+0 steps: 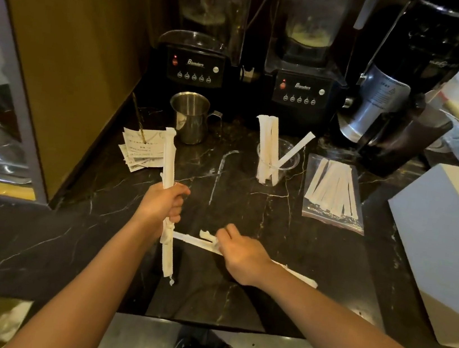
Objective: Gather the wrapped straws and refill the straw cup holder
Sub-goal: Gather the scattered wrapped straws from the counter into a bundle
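Two hands: gathering step.
Left hand (163, 204): fist around straw bundle (170, 171).
Right hand (238, 251): fingers closing on table straw (194, 240).
Next: load cup (278, 163).

Two blenders (195, 64) (302, 88) stood at the back, with one steel jug (190, 116) and one clear cup (275, 162). The cup held about four wrapped straws (267, 146). One plastic bag (334, 193) held several more; their number could not be told. One white box (447, 234) sat at the right.
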A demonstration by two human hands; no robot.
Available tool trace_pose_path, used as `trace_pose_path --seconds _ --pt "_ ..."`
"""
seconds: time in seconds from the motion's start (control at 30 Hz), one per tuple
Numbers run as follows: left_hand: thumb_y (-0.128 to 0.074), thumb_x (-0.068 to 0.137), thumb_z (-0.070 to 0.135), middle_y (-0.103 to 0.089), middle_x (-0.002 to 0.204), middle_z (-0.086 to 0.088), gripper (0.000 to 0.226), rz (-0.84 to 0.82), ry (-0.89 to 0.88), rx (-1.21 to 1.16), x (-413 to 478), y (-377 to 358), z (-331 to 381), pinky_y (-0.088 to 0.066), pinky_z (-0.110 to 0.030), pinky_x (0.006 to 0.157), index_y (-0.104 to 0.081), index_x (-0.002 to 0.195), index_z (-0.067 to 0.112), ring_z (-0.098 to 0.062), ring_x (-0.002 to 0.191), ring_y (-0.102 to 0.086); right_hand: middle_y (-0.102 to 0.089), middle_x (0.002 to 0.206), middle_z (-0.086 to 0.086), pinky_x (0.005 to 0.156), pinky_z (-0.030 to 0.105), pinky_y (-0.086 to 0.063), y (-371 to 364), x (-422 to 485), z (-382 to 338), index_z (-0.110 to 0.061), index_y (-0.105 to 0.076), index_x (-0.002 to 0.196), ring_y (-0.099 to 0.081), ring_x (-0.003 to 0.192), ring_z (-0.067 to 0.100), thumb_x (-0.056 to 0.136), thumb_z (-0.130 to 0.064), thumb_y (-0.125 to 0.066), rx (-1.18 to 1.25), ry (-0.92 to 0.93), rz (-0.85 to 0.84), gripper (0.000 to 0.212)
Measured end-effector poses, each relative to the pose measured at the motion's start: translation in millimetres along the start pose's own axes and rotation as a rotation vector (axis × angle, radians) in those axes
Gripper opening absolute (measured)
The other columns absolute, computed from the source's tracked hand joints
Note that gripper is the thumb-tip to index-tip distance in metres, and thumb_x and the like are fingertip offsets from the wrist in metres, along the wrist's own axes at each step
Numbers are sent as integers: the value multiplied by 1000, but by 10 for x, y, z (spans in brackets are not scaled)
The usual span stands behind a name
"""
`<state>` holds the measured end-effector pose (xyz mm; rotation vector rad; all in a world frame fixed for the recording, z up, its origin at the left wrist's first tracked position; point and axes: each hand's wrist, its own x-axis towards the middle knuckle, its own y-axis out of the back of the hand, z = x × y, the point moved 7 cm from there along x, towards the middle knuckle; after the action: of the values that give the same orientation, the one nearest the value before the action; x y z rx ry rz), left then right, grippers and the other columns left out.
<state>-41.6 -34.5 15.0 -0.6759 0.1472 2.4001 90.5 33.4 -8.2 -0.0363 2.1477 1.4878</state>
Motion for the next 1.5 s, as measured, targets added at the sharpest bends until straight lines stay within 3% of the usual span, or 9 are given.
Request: trace_pose_path --seconds 0.2,0.4,0.6,0.8,1.0,1.17,1.37,1.43,1.5 --pt "-47 92 11 -35 43 3 22 49 -6 -31 -43 75 -34 -26 -15 32 -51 70 12 -2 28 -28 -41 127 18 68 40 -41 -103 10 -66 -8 -31 130 -58 97 35 83 -1 -56 -233 80 17 53" --pt "-46 92 11 -33 53 -1 20 62 -14 -19 -67 47 -6 -26 -15 33 -51 73 12 -3 31 -28 -48 125 23 80 45 -46 -107 7 -185 0 -34 129 -53 109 39 98 -8 -25 -361 90 48 33" --pt "-47 92 11 -34 53 -1 19 57 -33 -4 -52 13 34 -27 -15 33 -51 73 12 -3 31 -29 -48 126 24 88 47 -45 -67 87 -128 0 -36 126 -52 113 41 96 -3 -30 -263 12 5 31" --pt "-48 91 12 -34 54 -1 18 37 -26 -21 5 0 16 -28 -15 32 -52 74 11 -3 29 -30 -51 125 23 88 45 -43 115 156 161 -3 -38 124 -54 112 39 94 -2 -32 131 -124 -11 30" --pt "-54 90 16 -34 52 1 22 40 -107 -81 51 -53 82 -28 -16 36 -47 68 14 -3 34 -30 -57 105 25 67 33 -35 684 139 426 -1 -40 108 -54 84 31 94 -5 -38 466 -202 247 15" --pt "-61 85 25 -35 44 8 26 -46 -172 -121 65 -258 209 -28 -17 39 -45 65 19 -4 38 -29 -48 84 5 55 21 -38 1086 116 463 -6 -39 104 -50 73 18 97 -13 -39 681 -139 466 10" --pt "-59 85 23 -52 52 8 10 -359 -245 -64 -84 -852 305 -39 -13 42 -57 80 14 -6 44 -48 -57 108 24 89 48 -49 1355 92 360 1 -43 116 -58 99 33 95 -13 -42 927 -58 728 25" --pt "-60 84 15 -70 73 8 18 -419 -279 -57 -109 -971 341 -51 -12 55 -61 101 16 -6 66 -69 -57 109 25 91 49 -49 1340 120 349 1 -42 116 -58 102 34 95 -15 -43 989 -31 742 27" --pt "-64 80 8 -72 96 6 34 -457 -288 -49 -74 -1001 364 -55 -16 68 -58 111 21 -4 88 -70 -57 112 23 92 46 -50 1327 143 394 -2 -42 119 -59 104 32 95 -15 -43 1069 -32 747 27"
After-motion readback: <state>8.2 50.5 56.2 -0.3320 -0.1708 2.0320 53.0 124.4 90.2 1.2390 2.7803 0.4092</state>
